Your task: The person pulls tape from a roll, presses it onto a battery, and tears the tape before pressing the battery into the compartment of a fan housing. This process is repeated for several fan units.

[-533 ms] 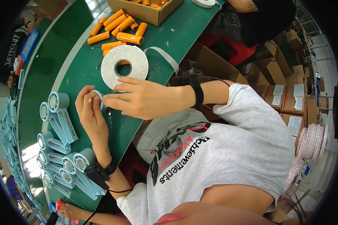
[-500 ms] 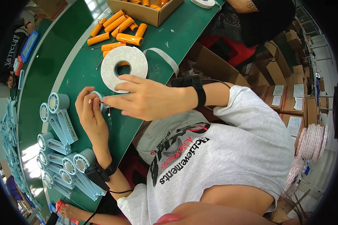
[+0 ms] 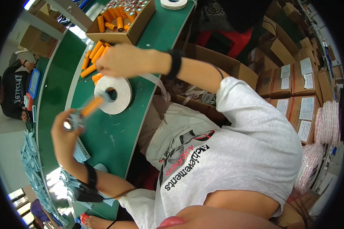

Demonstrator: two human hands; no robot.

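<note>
My left hand point(image 3: 67, 139) is raised over the green table, fingers closed round a motion-smeared orange battery point(image 3: 92, 107) and a round, silvery part point(image 3: 68, 125). A pale tip shows at the battery's far end. Farther off, my right hand point(image 3: 120, 61) hangs over a heap of orange batteries point(image 3: 88, 70). Its fingers are bunched, and what they hold, if anything, is hidden. A white tape roll point(image 3: 123, 99) lies between my hands, a loose strip trailing right. Light blue handheld fan bodies point(image 3: 80, 152) lie partly behind my left forearm.
A cardboard box point(image 3: 132, 36) of orange batteries stands at the table's far end, near a smaller tape roll point(image 3: 173, 4). Open cartons point(image 3: 202, 87) sit beyond the table's right edge. Light blue parts point(image 3: 32, 160) lie heaped at left. Other people are nearby; one hand point(image 3: 99, 222) shows below.
My hands have parted. The right moved away from the left, up to the battery heap. The left shifted left and nearer me, and an orange battery now shows in it. The view has also shifted.
</note>
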